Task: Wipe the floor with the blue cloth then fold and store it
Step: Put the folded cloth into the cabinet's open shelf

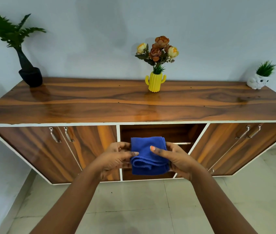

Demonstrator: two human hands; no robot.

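Grip: left hand [115, 157] and right hand [176, 157] clamped on opposite sides of blue cloth [148, 156], thumbs on top.
Cloth: folded, held flat before the open middle shelf [162, 132]; rolled edges toward the camera, long axis running away.
Surface: wooden counter [134, 102], tiled floor [134, 200], pale wall.
Count: one cloth, three potted plants, four door handles.

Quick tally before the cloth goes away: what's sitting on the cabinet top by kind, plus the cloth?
Potted green plants: 2, black pot, white owl-shaped pot
Yellow cactus-shaped vase of flowers: 1
Folded blue cloth, held in both hands: 1
Total: 4
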